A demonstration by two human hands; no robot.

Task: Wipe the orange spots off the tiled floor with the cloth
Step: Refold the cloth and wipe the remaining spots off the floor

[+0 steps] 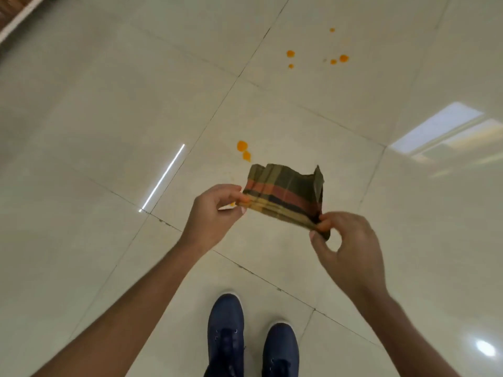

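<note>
A folded checked cloth (283,195) in green, red and yellow is held up in the air between both hands. My left hand (215,213) pinches its left edge, and my right hand (345,246) pinches its lower right corner. On the cream tiled floor (109,118) below, two orange spots (243,149) lie just beyond the cloth. A small orange spot (232,204) shows under my left fingers. Several more orange spots (290,53) are scattered on the farther tile, some around (343,58).
My two dark blue shoes (226,333) stand on the tiles at the bottom centre. Dark grout lines cross the floor diagonally. A wooden edge with white trim (16,14) runs across the top left corner. Bright light reflections lie on the tiles at right.
</note>
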